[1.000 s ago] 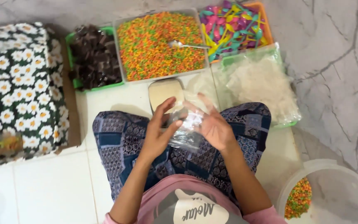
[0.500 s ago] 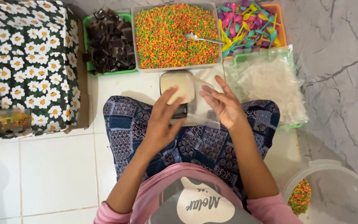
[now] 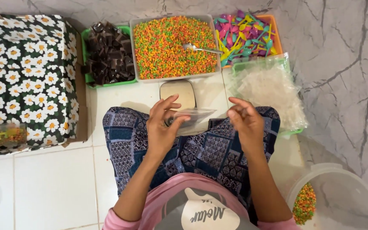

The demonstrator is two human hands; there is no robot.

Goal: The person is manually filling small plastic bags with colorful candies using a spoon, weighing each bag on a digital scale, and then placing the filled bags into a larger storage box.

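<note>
Clear plastic bag pinched in left hand, long axis pointing right toward empty, half-open right hand

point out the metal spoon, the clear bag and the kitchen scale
metal spoon [image 3: 191, 47], head view, on its bowl
clear bag [image 3: 194, 115], head view, on its middle
kitchen scale [image 3: 177, 90], head view, on its platform

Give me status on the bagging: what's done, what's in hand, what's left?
Done: little to show; the small packet at far left may be a filled one. In hand: left hand pinches an empty clear bag; right hand is open beside it. Left: bag unfilled; spoon lies in the full tray of coloured bits.
</note>
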